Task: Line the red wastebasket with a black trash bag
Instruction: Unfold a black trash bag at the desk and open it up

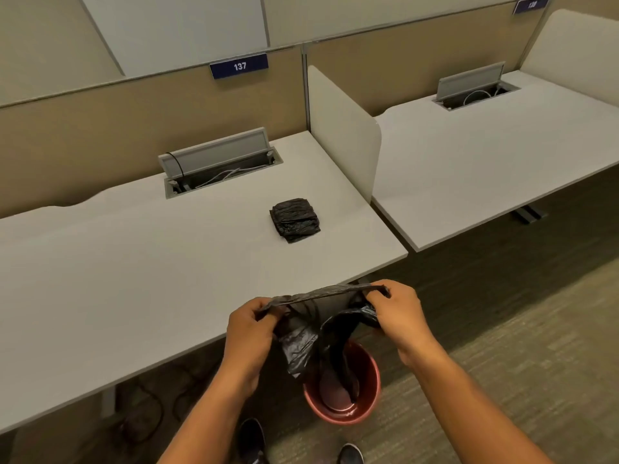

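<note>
The fingers [268, 314] of the left hand [249, 333] are pinched together on one end of the black trash bag [321, 329], and those of the right hand [400, 313] are clamped on the other end, so the bag's top edge runs taut between them. Below the fingers the rest of the bag hangs crumpled, its lowest fold dipping inside the red wastebasket [368, 390], which stands on the carpet [502, 363] directly under the hands, just beside the tabletop [134, 279] edge. Beyond the fingers, on the tabletop, lies a folded stack of black bags [294, 220]. Nearer than the wastebasket, two dark shoes [251, 440] show.
</note>
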